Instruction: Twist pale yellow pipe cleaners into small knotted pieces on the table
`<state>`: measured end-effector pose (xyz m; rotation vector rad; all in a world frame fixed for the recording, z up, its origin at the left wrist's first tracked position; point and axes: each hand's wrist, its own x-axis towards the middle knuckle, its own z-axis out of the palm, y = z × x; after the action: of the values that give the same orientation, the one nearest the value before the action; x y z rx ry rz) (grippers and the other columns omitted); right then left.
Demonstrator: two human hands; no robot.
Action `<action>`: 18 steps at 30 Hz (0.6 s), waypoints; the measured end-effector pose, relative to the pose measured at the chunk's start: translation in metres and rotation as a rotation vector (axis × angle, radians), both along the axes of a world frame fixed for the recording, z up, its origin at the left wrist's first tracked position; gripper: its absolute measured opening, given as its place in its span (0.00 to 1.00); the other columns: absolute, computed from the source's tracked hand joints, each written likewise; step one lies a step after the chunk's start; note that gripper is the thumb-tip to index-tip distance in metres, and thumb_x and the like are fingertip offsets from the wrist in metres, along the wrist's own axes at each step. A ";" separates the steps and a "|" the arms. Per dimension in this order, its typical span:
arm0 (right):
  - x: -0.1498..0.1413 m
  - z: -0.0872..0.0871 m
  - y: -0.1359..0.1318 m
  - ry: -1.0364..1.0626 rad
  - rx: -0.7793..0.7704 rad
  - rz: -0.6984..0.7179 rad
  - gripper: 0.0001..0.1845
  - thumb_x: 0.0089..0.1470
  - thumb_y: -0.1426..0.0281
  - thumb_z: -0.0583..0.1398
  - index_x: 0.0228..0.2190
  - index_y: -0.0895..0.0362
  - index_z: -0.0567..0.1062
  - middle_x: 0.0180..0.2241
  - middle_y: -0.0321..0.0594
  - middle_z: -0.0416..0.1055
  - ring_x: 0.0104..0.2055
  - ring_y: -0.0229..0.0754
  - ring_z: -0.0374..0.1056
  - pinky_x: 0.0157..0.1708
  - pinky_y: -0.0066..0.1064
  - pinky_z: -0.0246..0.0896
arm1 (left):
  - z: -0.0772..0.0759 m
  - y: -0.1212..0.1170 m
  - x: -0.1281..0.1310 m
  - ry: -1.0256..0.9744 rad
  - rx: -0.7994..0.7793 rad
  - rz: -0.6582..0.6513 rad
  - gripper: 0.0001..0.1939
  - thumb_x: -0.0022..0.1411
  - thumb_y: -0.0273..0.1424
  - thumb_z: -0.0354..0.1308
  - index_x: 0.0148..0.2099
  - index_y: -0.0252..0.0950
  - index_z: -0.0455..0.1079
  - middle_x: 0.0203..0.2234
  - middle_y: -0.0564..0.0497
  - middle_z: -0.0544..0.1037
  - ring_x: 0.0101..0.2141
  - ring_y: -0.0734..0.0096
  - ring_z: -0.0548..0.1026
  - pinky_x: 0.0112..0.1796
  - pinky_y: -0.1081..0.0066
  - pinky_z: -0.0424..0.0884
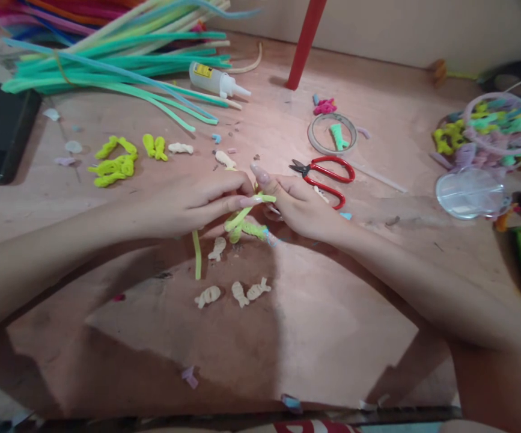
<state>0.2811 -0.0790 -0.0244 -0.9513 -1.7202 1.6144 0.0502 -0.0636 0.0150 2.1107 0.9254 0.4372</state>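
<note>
Black phone [1, 135]: lies along the left edge of our worktop [354, 313].
Green stems [107, 69]: bundled toward the far left corner, long axis left to right, loose ends pointing rightward.
Left hand [192, 201]: our thumb and fingers pinch the yellow-green stem.
Hanging strip [198, 258]: straight, coming out from under our left hand and pointing to the near edge; we cannot tell whether it joins the held stem.
Off-white knots [208, 296]: four, between our hands and the near edge.
Yellow-green stem [267, 198]: between our hands, near the middle of the worktop; its short tip points to the right edge, while the length below slants from near left to far right.
Right hand [303, 207]: our fingers curl beside the tip, thumb raised; we cannot tell what they grip.
Red scissors [305, 169]: beyond our right hand, blades pointing to the left edge, handles rightward.
Tape ring [316, 144]: flat toward the far edge, around a green piece [336, 133].
Colourful pile [465, 153]: by the right edge.
</note>
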 end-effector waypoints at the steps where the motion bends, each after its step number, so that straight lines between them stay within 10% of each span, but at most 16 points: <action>1: -0.001 0.002 -0.001 -0.013 0.018 -0.004 0.38 0.71 0.32 0.53 0.28 0.52 0.63 0.24 0.30 0.55 0.28 0.36 0.53 0.27 0.31 0.52 | -0.002 0.000 0.000 0.037 0.020 -0.064 0.28 0.79 0.59 0.56 0.43 0.39 0.78 0.34 0.49 0.82 0.34 0.61 0.75 0.38 0.66 0.74; 6: -0.007 0.006 -0.007 0.004 0.140 0.046 0.38 0.74 0.34 0.50 0.32 0.54 0.72 0.34 0.39 0.72 0.41 0.42 0.68 0.45 0.34 0.67 | -0.016 0.002 0.004 0.121 0.184 -0.131 0.29 0.81 0.58 0.50 0.39 0.41 0.73 0.34 0.47 0.79 0.34 0.58 0.73 0.37 0.63 0.70; 18: 0.003 0.005 -0.009 0.009 -0.022 0.161 0.30 0.67 0.42 0.68 0.35 0.56 0.75 0.30 0.34 0.71 0.31 0.35 0.63 0.30 0.28 0.59 | -0.028 -0.013 0.005 -0.183 0.003 0.087 0.19 0.82 0.48 0.55 0.41 0.42 0.69 0.30 0.53 0.76 0.31 0.66 0.75 0.31 0.66 0.68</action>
<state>0.2844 -0.0876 -0.0191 -0.8325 -1.8152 1.7398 0.0551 -0.0768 -0.0133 1.9996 0.9118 0.6650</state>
